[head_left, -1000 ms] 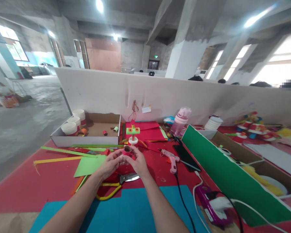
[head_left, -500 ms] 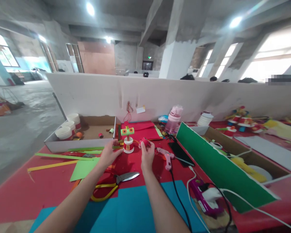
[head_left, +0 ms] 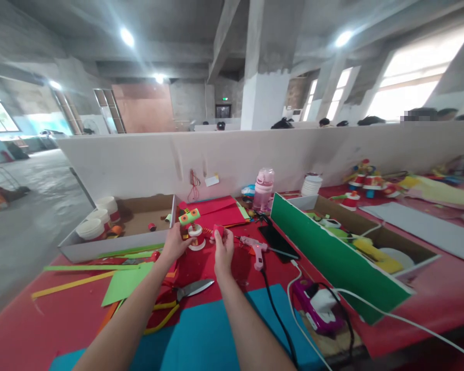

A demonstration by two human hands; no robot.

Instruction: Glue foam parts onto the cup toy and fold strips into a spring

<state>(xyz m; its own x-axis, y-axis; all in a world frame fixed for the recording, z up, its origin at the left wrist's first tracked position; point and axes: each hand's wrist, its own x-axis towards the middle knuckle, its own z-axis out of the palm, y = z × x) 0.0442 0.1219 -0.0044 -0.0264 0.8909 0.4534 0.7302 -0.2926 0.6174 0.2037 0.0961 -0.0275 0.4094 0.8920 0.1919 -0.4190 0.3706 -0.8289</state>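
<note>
A small robot figure made from a paper cup [head_left: 197, 241] stands on the red table, with a green head [head_left: 189, 216] bearing orange round eyes. My left hand [head_left: 175, 245] is closed on its left side, thumb against the cup; some fingertips are hidden. In my right hand [head_left: 224, 251], thumb and fingers pinch a red paper roll [head_left: 218, 232] at the end of the figure's folded paper arm [head_left: 206, 231]. Beside my right hand lies a pink glue gun [head_left: 257, 249]. Scissors [head_left: 195, 288] with yellow handles rest nearer to me.
An open box [head_left: 119, 239] with white cups stands at the left. Green and yellow paper strips [head_left: 77, 283] lie before it. At the right are a green-sided box [head_left: 332, 252], a phone [head_left: 277, 239] and a purple power strip [head_left: 320, 312] with cables. Blue sheets [head_left: 201, 335] cover the front.
The figure has tilted, its head leaning to one side. Both hands remain at the figure and the red roll. The whole view has shifted slightly as the head camera turned.
</note>
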